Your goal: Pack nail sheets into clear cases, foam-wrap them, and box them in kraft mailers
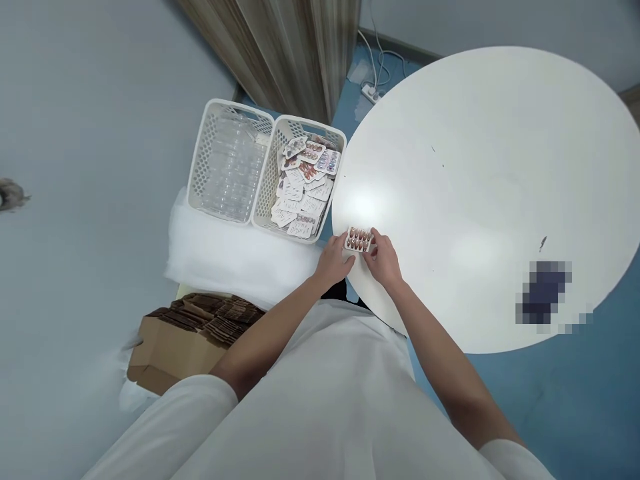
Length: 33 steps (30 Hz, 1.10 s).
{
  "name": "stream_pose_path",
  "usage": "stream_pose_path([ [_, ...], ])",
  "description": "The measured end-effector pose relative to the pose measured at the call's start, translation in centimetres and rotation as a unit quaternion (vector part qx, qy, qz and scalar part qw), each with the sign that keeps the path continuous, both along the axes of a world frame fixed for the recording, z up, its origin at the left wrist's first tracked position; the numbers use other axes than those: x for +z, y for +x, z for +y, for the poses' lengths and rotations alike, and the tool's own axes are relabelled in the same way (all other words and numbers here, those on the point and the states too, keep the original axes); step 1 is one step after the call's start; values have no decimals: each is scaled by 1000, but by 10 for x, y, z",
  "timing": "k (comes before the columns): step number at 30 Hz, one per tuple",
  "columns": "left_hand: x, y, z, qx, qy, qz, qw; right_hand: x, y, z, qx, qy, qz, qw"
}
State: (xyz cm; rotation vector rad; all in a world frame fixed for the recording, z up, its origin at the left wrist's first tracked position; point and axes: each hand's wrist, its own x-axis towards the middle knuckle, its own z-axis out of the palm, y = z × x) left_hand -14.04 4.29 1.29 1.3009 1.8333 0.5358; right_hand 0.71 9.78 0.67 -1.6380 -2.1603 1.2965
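Copper-brown nails (358, 244) line a card (359, 239) mid-frame, over the round table (480, 167); the left hand (332, 261), thumb spread, and right hand (385, 261), fingers nearly closed, hold its opposite edges. Two white baskets (263, 169) stand upper left.

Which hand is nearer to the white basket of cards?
The left. The left hand is just off the basket's near right corner, at the left edge of the nail card; the right hand is farther off, at that card's right edge.
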Motion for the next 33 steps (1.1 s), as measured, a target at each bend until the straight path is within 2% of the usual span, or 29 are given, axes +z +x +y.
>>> stream_pose_path([
  [6,-7,-1,10,1,9,0,1000,-4,-3,7,-1,-5,-15,1000],
  [17,-12,-3,8,-24,-16,13,1000,-13,-13,2,-10,21,-60,998],
  [22,-5,-2,-2,-23,-23,-10,999,-6,-9,-9,-91,-25,29,995],
  [27,-4,-1,-13,-15,-19,-49,998,-1,-10,-25,-208,-124,158,957],
  [30,-6,-1,-13,-5,-24,-62,998,-1,-15,-29,-235,-154,194,940],
  [33,-7,0,-11,1,-28,-70,997,-4,-18,-27,-243,-155,202,936],
])
